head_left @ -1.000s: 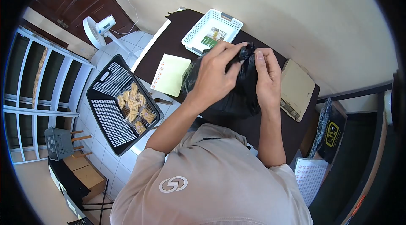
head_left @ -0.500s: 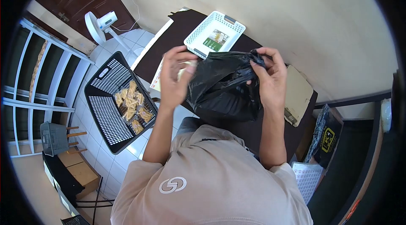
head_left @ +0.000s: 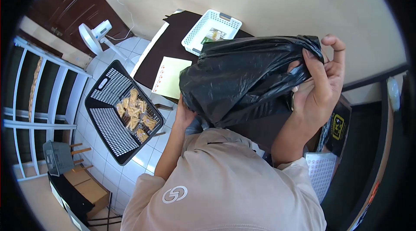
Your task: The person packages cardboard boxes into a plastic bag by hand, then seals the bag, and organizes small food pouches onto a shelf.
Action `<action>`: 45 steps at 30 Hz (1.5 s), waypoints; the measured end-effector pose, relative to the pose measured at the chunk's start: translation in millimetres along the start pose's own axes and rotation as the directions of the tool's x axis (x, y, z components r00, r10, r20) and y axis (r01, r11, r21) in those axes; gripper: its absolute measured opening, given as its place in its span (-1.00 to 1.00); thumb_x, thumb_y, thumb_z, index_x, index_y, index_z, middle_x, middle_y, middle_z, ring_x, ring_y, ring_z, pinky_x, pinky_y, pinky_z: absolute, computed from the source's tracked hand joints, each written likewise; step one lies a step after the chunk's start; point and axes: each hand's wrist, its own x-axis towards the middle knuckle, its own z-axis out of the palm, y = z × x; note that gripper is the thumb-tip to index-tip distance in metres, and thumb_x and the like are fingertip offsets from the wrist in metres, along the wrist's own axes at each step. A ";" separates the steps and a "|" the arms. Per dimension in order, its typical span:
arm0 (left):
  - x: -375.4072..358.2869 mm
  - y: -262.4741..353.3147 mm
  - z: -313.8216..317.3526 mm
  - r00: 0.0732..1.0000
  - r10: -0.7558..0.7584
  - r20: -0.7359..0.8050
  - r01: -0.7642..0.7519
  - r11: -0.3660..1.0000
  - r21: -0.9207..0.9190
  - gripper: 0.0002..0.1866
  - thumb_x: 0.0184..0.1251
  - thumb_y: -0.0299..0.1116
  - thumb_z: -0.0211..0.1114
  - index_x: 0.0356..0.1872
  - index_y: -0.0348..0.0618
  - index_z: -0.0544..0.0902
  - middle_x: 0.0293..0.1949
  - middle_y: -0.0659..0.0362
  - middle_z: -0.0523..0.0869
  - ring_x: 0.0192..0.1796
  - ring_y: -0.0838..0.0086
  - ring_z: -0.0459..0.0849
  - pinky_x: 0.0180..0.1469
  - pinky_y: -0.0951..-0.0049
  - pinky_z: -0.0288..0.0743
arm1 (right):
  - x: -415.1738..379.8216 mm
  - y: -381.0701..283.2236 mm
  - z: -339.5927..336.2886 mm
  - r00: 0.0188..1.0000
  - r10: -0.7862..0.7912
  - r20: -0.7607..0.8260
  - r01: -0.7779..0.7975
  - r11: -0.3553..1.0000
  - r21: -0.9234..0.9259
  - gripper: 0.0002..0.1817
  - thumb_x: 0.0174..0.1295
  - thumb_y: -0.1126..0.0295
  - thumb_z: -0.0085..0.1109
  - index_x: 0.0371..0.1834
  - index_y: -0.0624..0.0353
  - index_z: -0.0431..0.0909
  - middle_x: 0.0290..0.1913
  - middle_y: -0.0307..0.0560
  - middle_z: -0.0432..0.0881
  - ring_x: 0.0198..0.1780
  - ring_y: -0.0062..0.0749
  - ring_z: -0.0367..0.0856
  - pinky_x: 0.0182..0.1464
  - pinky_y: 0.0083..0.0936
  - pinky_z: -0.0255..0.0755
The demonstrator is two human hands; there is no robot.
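A bulging black plastic bag [head_left: 242,79] is stretched out sideways in front of me, over the dark table. My right hand [head_left: 320,75] grips its gathered end, thumb and fingers closed on the plastic. At the bag's lower left, my left hand [head_left: 185,111] touches its closed end from below; the bag hides most of those fingers. What the bag contains is hidden. Just beyond it stands a white perforated basket [head_left: 188,42] with a green printed card inside. A pale green paper [head_left: 173,75] lies left of the bag on the table.
On the tiled floor to the left, a black crate [head_left: 108,122] holds several packets of pale yellow sticks [head_left: 134,111]. A white fan [head_left: 97,36] stands near the brown door [head_left: 78,5]. A grey basket [head_left: 58,157] and a cardboard box [head_left: 89,185] are at lower left.
My right hand has moved right, drawing the bag's gathered end out sideways. My left hand has gone down from above the bag to its lower left side. The pale green paper is more exposed.
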 end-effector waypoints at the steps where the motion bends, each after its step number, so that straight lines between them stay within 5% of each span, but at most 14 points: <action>1: -7.1 -4.2 12.0 0.988 -0.005 0.153 0.011 0.999 -0.034 -0.34 0.45 0.18 -0.04 0.39 -0.05 0.34 0.35 0.13 0.44 0.33 0.23 0.43 0.32 0.18 0.33 | -4.5 -4.3 3.3 1.000 -0.021 0.019 0.021 1.000 -0.002 -0.58 0.21 0.73 0.03 0.15 0.35 0.25 -0.36 0.00 0.64 -0.51 -0.53 0.64 -0.49 -0.70 0.54; 4: 3.9 -14.3 7.7 0.986 -0.067 0.152 0.063 0.998 0.031 -0.34 0.45 0.17 -0.04 0.39 -0.06 0.34 0.34 0.13 0.45 0.32 0.23 0.44 0.32 0.18 0.33 | -24.4 -13.5 6.0 0.998 -0.059 0.020 0.061 0.996 -0.067 -0.52 0.21 0.71 0.00 0.23 0.48 0.23 -0.36 0.01 0.64 -0.53 -0.54 0.63 -0.50 -0.72 0.52; 6: 20.5 -19.2 12.1 0.984 -0.107 0.139 0.096 0.992 0.083 -0.34 0.45 0.17 -0.04 0.39 -0.06 0.35 0.33 0.12 0.46 0.32 0.23 0.44 0.31 0.18 0.34 | -43.5 -21.0 4.5 0.994 -0.001 0.106 0.023 0.978 -0.205 -0.57 0.20 0.68 -0.02 0.18 0.52 0.33 -0.35 0.01 0.64 -0.53 -0.56 0.63 -0.52 -0.75 0.49; 8: 18.6 -27.1 1.5 0.981 -0.141 0.134 0.123 0.983 0.133 -0.34 0.45 0.17 -0.04 0.38 -0.07 0.35 0.32 0.12 0.47 0.31 0.23 0.45 0.31 0.18 0.34 | -69.2 -30.3 13.2 0.999 0.046 0.025 -0.037 0.965 -0.260 -0.63 0.17 0.66 -0.02 0.08 0.55 0.42 -0.34 0.01 0.64 -0.56 -0.59 0.60 -0.56 -0.79 0.41; 10: 6.1 -40.4 -14.6 0.976 -0.176 0.130 0.150 0.971 0.188 -0.34 0.45 0.16 -0.04 0.38 -0.07 0.35 0.31 0.12 0.48 0.30 0.23 0.46 0.31 0.18 0.35 | -96.0 -36.5 12.0 0.996 0.077 0.047 -0.069 0.985 -0.156 -0.69 0.21 0.67 0.08 0.04 0.43 0.51 -0.28 -0.07 0.63 -0.43 -0.64 0.58 -0.39 -0.78 0.41; 22: -98.8 -75.0 -176.6 0.951 -0.297 0.083 0.241 0.883 0.403 -0.35 0.45 0.14 -0.03 0.37 -0.10 0.36 0.26 0.09 0.54 0.26 0.23 0.50 0.28 0.17 0.38 | -292.0 -66.3 52.0 0.981 0.139 -0.135 -0.168 0.958 -0.232 -0.75 0.15 0.69 0.07 -0.09 0.43 0.56 -0.26 -0.03 0.63 -0.34 -0.53 0.62 -0.23 -0.64 0.54; 30: -173.8 -109.3 -280.2 0.920 -0.391 0.009 0.332 0.793 0.510 -0.36 0.46 0.13 -0.03 0.36 -0.12 0.37 0.22 0.07 0.58 0.23 0.23 0.53 0.27 0.16 0.40 | -411.2 -88.0 40.1 0.876 0.415 -0.246 -0.468 0.855 -0.224 -0.77 0.11 0.74 0.01 -0.18 0.34 0.55 -0.28 -0.06 0.61 -0.30 -0.49 0.64 -0.23 -0.60 0.51; 37: -194.4 -156.1 -325.7 0.887 -0.453 -0.088 0.405 0.672 0.620 -0.36 0.46 0.12 -0.03 0.35 -0.14 0.38 0.18 0.06 0.61 0.21 0.23 0.56 0.26 0.16 0.42 | -510.4 -100.6 -0.2 0.662 0.495 -0.563 -0.698 0.680 -0.224 -0.79 0.08 0.75 -0.06 -0.28 0.32 0.53 -0.41 -0.18 0.55 -0.45 -0.58 0.52 -0.37 -0.66 0.39; 38: -193.6 -157.5 -332.2 0.899 -0.435 -0.055 0.312 0.544 0.779 -0.42 0.43 0.08 0.06 0.26 -0.14 0.46 0.06 0.07 0.68 0.05 0.26 0.65 0.04 0.15 0.56 | -526.4 -98.9 -8.2 0.624 0.508 -0.594 -0.727 0.656 -0.202 -0.79 0.07 0.75 -0.07 -0.30 0.30 0.52 -0.43 -0.21 0.54 -0.46 -0.60 0.50 -0.38 -0.66 0.38; 40: -196.5 -161.8 -339.5 0.915 -0.368 -0.165 0.165 -0.032 0.986 -0.60 0.39 -0.04 0.18 0.06 -0.11 0.58 -0.21 0.11 0.74 -0.31 0.39 0.72 -0.43 0.35 0.57 | -561.4 -94.3 -28.7 0.586 0.516 -0.625 -0.759 0.619 -0.201 -0.80 0.06 0.75 -0.08 -0.32 0.29 0.51 -0.46 -0.23 0.51 -0.48 -0.62 0.49 -0.39 -0.67 0.36; 42: -205.9 -162.2 -353.8 0.892 -0.355 -0.280 0.250 -0.129 0.960 -0.66 0.34 -0.05 0.27 -0.07 -0.07 0.59 -0.35 0.14 0.72 -0.45 0.47 0.66 -0.56 0.40 0.46 | -599.2 -89.5 -52.9 0.550 0.523 -0.651 -0.784 0.593 -0.185 -0.81 0.06 0.74 -0.07 -0.33 0.28 0.49 -0.47 -0.24 0.49 -0.50 -0.64 0.47 -0.41 -0.67 0.35; 45: -222.4 -161.5 -378.8 0.887 -0.306 -0.345 0.343 -0.063 0.937 -0.71 0.34 -0.05 0.27 -0.12 -0.01 0.59 -0.40 0.17 0.69 -0.46 0.47 0.63 -0.55 0.43 0.44 | -651.5 -87.8 -95.4 0.450 0.492 -0.745 -0.830 0.538 -0.147 -0.86 0.08 0.70 -0.05 -0.37 0.26 0.48 -0.53 -0.27 0.46 -0.55 -0.64 0.44 -0.47 -0.65 0.31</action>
